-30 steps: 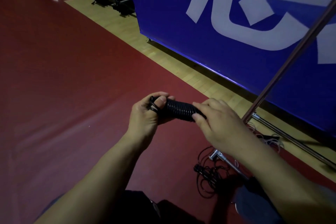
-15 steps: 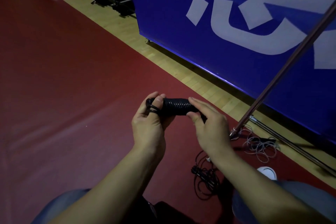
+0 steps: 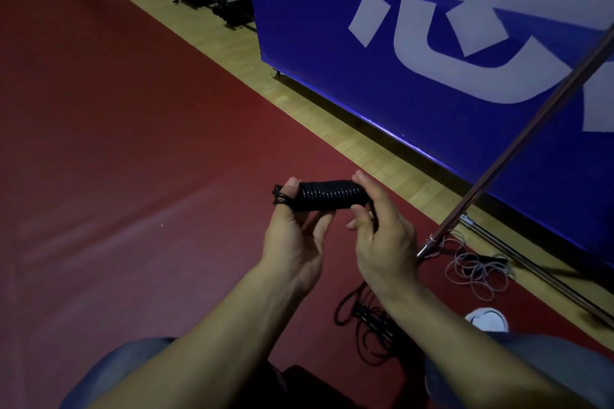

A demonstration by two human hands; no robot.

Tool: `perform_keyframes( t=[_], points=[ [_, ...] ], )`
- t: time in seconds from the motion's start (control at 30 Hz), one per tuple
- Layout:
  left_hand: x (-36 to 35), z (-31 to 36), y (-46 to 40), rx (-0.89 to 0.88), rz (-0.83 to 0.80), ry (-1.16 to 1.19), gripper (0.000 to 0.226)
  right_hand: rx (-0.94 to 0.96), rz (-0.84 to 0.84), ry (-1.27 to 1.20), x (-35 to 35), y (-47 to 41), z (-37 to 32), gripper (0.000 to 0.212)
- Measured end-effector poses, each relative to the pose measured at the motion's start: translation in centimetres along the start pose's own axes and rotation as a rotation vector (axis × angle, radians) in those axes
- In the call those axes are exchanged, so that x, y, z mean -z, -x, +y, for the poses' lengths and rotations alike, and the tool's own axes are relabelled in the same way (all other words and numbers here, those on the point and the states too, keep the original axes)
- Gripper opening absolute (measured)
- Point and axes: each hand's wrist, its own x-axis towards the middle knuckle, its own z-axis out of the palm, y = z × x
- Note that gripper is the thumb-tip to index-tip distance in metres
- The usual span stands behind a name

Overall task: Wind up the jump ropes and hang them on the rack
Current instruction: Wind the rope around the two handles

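- The step in hand looks like the end of winding: a black jump rope (image 3: 327, 195) sits as a tight coil bundle just above frame centre, held level between both hands.
- The left hand (image 3: 294, 242) grips the bundle's 9 o'clock end, fingers curled under it and thumb pressed on top, with a few loose turns of cord looped round the thumb.
- The right hand (image 3: 385, 242) pinches the 3 o'clock end, fingertips on top and thumb beneath, a short tail of cord running down past its palm.
- The next move, I judge, calls for tucking that tail so the coil cannot spring loose, then carrying it to the rack pole (image 3: 518, 149) slanting at 3 o'clock.
- More work waits on the red floor (image 3: 133, 176): a loose black rope (image 3: 365, 319) at 5 o'clock and a pale rope (image 3: 478, 272) at 4 o'clock by the pole's foot.
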Motion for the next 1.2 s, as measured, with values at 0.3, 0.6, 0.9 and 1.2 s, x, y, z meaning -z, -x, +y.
perform_keyframes(
  t=[0.3,0.6,0.9,1.2],
  points=[
    [0.4,0.3,-0.3,0.266,-0.224,-0.058,0.05,-0.01,-0.043,0.032,0.7,0.3,0.2,0.044],
    [-0.5,0.3,-0.6,-0.051,-0.106,-0.015,0.02,-0.156,-0.017,-0.045,0.0,0.0,-0.3,0.047],
    [-0.5,1.7,-1.9,-0.157,-0.038,0.022,0.007,-0.988,-0.441,-0.602,1.6,-1.0,-2.1,0.049],
    [-0.6,2.9,-2.6,-0.18,-0.07,-0.023,0.005,-0.955,-0.64,-0.554,3.6,-0.9,-3.0,0.018]
  ],
)
